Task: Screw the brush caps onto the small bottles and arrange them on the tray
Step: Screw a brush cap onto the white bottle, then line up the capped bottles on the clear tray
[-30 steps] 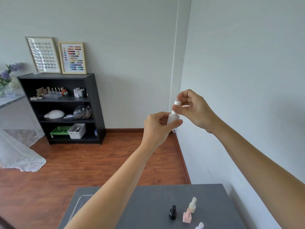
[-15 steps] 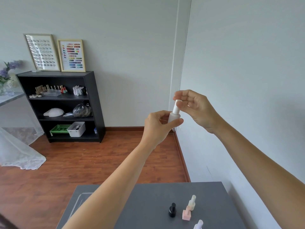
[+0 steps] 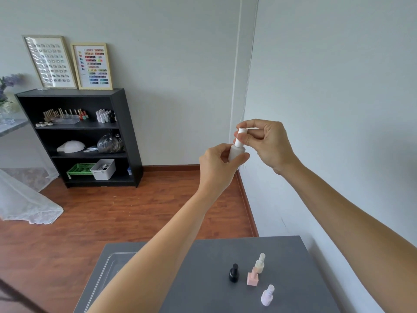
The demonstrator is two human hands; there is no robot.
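Head view: both arms reach forward, well above the desk (image 3: 203,267). The left hand (image 3: 216,168) grips the body of a small white bottle (image 3: 235,152), fingers curled round it, bottle tilted slightly. The right hand (image 3: 268,145) pinches the white brush cap (image 3: 241,134) sitting on the bottle's neck, between thumb and fingertips. On the desk's near right stand four small bottles: black (image 3: 233,273), pink (image 3: 252,277), cream (image 3: 259,263) and lilac (image 3: 267,294). A clear tray (image 3: 106,267) lies at the near left, partly hidden by the left forearm.
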